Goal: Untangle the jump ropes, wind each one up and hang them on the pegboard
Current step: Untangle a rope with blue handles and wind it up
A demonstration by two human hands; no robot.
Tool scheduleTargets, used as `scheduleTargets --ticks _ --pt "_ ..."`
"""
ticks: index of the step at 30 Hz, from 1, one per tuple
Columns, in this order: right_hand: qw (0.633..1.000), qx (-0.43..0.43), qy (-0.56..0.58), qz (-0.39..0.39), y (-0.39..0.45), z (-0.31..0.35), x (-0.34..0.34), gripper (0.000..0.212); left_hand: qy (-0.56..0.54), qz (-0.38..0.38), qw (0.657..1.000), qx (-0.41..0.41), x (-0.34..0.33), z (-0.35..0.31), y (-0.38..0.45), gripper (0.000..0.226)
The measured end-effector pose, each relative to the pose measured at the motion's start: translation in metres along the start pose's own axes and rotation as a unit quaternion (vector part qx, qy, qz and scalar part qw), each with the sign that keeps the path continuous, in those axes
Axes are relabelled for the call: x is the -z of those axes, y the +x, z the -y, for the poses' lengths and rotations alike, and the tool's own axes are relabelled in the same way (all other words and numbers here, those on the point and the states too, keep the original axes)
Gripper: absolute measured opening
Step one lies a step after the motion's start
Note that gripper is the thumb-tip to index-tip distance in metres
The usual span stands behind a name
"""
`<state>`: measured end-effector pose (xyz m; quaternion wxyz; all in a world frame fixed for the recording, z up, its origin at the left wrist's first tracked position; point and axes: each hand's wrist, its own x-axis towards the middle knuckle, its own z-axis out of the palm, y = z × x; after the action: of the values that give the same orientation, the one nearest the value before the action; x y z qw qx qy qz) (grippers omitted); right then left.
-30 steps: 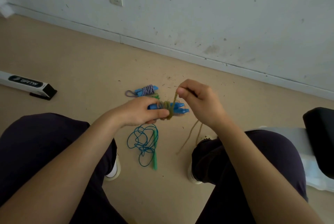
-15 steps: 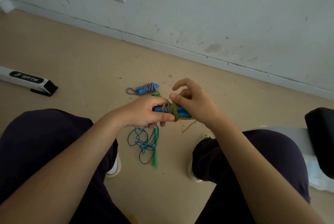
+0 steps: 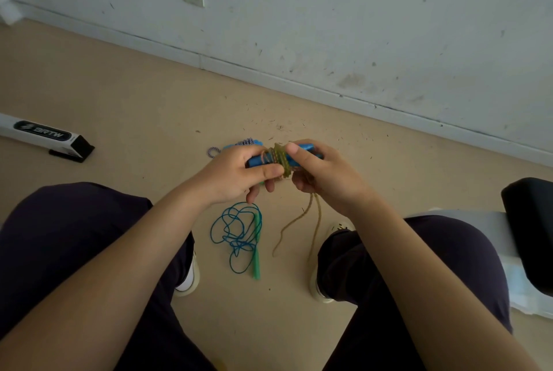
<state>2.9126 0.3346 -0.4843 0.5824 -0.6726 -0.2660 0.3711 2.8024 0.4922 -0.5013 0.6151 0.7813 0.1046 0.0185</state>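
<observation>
Winding step in hand: olive-tan cord jump rope [image 3: 279,158] being coiled round its pair of blue plastic handles [image 3: 302,150], held out over the beige floor [image 3: 134,107] between the knees. Left hand [image 3: 236,173] clamped on the near end of the handles, thumb laid flat along the front and pressing the turns in place, other fingers curled under. Right hand [image 3: 323,173] closed round the far end, thumb on top just beside the coil, fingers folded beneath with the loose cord apparently running out between them. Two tan tails dropping from under that hand and trailing to the floor beside the right shoe [image 3: 321,290]. Judged roughly midway through this rope: a thick band wound, a fair length left slack.

Next move, by estimate: draw the slack taut, carry it over the handles again, keep the left thumb down so no turn slips, then tuck the end.

Further work lying below: thin blue cord rope with green handle [image 3: 239,236], loose in a tangle on the floor. Behind the left hand, a blue-and-white striped rope [image 3: 247,141] on the floor, seemingly bundled already. No pegboard in view.
</observation>
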Motion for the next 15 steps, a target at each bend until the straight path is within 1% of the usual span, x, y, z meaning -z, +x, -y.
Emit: scheduleTargets --ticks 2,4,6,8,10,12,13,15 --pt "0.998 0.009 0.043 0.047 0.000 -0.003 -0.001 0.025 -0.045 -0.046 0.998 0.008 0.002 0.000 0.002 0.023" --pt "0.999 -0.008 0.033 0.041 0.001 -0.006 -0.005 0.025 -0.072 -0.109 0.991 0.014 0.007 0.002 0.005 0.027" --pt "0.999 -0.026 -0.042 0.009 0.003 -0.010 -0.009 0.024 -0.068 -0.146 0.987 0.020 0.011 0.005 0.006 0.024" --pt "0.992 -0.024 -0.126 -0.014 0.004 -0.012 -0.010 0.017 -0.052 -0.155 0.986 0.021 0.010 0.007 0.006 0.028" --pt "0.981 -0.020 -0.189 -0.032 0.004 -0.008 -0.010 0.014 -0.053 -0.156 0.986 0.026 0.007 0.008 0.006 0.031" --pt "0.964 -0.003 -0.265 -0.039 0.002 -0.004 -0.011 0.018 -0.059 -0.157 0.985 0.045 0.006 0.013 0.007 0.029" --pt "0.949 0.013 -0.313 -0.038 -0.001 -0.003 -0.012 0.021 -0.050 -0.163 0.984 0.059 0.006 0.016 0.008 0.029" --pt "0.926 0.059 -0.372 -0.033 -0.005 0.000 -0.013 0.026 0.011 -0.178 0.981 0.080 0.009 0.023 0.010 0.030"
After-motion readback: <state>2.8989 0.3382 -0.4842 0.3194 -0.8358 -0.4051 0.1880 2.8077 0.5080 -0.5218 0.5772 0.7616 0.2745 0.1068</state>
